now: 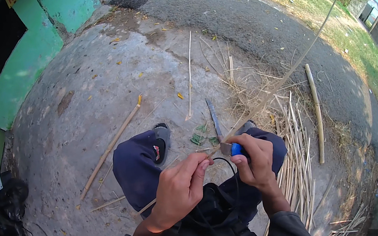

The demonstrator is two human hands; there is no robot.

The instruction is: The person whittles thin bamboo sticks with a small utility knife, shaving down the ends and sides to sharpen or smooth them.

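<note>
My left hand (181, 181) is closed in a pinch on a long, thin bamboo strip (273, 91). The strip slants away to the upper right, above the ground. Close on the right, my right hand (256, 157) is wrapped around a blue-handled knife (236, 149). A flat metal part of it lies against the strip, just beyond my left fingertips. A long narrow dark blade (213, 117) shows just ahead of this spot; whether it belongs to the held knife or lies on the ground, I cannot tell. My knees are bent on either side of my hands.
A pile of split bamboo strips (294, 151) lies by my right leg, with tangled shavings (255, 88) beyond. A bamboo pole (316, 113) lies farther right, another stick (110, 147) to the left. A thin strip (189, 76) lies ahead. A green wall (18, 89) stands left.
</note>
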